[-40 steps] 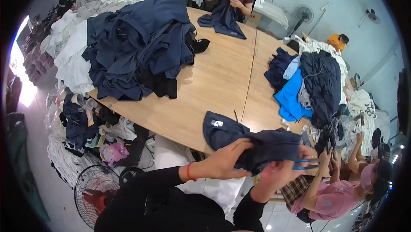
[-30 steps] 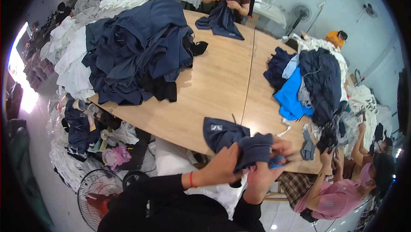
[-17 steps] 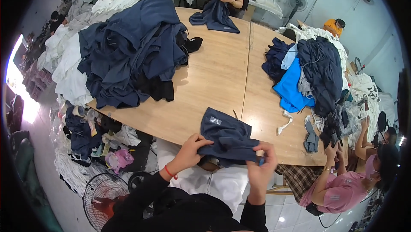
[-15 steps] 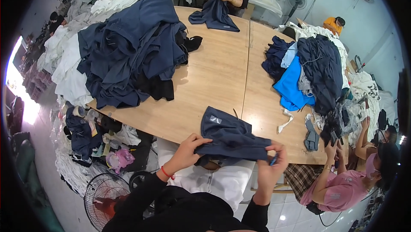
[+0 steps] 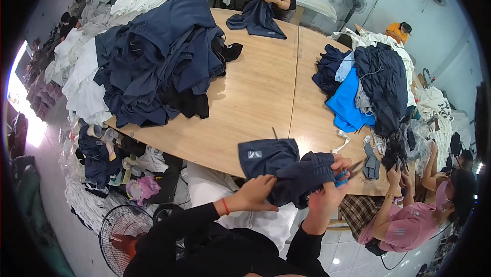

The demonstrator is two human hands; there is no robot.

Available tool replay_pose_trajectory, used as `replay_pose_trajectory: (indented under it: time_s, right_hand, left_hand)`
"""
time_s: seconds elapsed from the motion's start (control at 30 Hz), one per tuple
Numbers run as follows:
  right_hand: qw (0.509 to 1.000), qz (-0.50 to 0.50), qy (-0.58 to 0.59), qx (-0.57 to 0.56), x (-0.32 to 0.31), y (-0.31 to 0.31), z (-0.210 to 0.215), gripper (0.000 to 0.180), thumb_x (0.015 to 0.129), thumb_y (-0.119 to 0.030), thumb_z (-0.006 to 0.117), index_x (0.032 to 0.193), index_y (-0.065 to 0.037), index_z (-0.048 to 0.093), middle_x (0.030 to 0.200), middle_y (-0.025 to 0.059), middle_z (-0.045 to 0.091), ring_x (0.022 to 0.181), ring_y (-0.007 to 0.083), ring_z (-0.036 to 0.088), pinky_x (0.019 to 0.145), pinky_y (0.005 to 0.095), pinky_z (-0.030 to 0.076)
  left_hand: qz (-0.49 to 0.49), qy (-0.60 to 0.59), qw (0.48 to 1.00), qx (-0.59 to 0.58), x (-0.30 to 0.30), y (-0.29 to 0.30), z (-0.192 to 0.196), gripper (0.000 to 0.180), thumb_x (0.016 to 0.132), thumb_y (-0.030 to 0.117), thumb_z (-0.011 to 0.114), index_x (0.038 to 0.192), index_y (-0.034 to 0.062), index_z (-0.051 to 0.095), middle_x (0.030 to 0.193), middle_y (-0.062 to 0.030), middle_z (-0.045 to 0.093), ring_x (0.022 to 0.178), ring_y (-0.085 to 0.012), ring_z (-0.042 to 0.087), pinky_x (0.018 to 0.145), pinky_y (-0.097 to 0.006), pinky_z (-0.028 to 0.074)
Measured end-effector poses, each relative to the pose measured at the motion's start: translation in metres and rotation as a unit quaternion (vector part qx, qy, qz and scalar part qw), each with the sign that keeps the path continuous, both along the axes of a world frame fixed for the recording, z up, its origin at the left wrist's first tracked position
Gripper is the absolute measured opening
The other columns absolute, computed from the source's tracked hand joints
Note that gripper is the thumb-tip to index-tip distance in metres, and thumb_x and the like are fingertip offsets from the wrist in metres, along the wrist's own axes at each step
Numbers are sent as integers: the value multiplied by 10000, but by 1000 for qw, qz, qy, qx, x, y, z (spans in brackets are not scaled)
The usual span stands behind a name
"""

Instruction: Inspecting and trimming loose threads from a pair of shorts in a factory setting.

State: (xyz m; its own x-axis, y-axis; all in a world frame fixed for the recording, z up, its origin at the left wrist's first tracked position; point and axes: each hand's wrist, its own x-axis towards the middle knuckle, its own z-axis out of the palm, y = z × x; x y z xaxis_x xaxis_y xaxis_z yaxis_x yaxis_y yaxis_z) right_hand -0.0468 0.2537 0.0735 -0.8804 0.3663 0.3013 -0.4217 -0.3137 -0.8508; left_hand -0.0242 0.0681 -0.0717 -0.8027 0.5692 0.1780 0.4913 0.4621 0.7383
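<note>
A dark navy garment (image 5: 268,155) with a small pale patch lies partly on the near table edge and partly bunched up in front of me. My left hand (image 5: 258,193) is closed on its lower fold, near the middle. At the garment's gathered right end, my right hand (image 5: 329,194) grips the cloth. The same hand has a small pair of blue-handled scissors (image 5: 341,176) in it, blades pointing up and right. Just past the garment, a thin dark strip (image 5: 275,133) lies on the wood.
On the wooden table (image 5: 250,87) a big navy clothes pile (image 5: 158,57) stands left, and a mixed pile (image 5: 381,80) right. White scraps (image 5: 341,141) and a grey piece (image 5: 372,162) lie nearer. One person works opposite, another in pink at right. A floor fan (image 5: 125,238) stands lower left.
The garment has been turned and bunched, with its gathered end now raised at the right. My left hand has moved right along it, and the scissors now show clearly, blades out.
</note>
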Motion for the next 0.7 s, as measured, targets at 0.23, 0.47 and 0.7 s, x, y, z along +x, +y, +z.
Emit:
replay_pose_trajectory:
  time_s: [0.23, 0.47, 0.7]
  right_hand:
    - [999, -37, 1, -19, 7, 77, 7, 389, 794, 87, 707, 1110, -32, 514, 1125, 118, 600, 951, 204, 644, 885, 321, 552]
    - [970, -165, 168, 66, 27, 80, 53, 390, 723, -102, 731, 1003, -53, 464, 1090, 144, 562, 979, 274, 626, 915, 409, 568]
    - [995, -25, 83, -45, -84, 87, 38, 256, 939, 113, 654, 1086, -74, 559, 1102, 56, 612, 1058, 177, 645, 995, 322, 530]
  left_hand:
    - [-78, -221, 960, 154, -23, -25, 22, 216, 1029, 128, 680, 1180, -23, 651, 886, -60, 703, 770, -195, 666, 692, -347, 519]
    - [83, -105, 891, 433, -46, -98, 172, 279, 1079, 268, 632, 1023, -2, 675, 920, 20, 654, 883, -62, 589, 764, -259, 475]
    - [308, 323, 850, 281, -170, -78, 219, 159, 1043, 125, 676, 1052, -32, 699, 885, -175, 675, 765, -327, 626, 720, -346, 503]
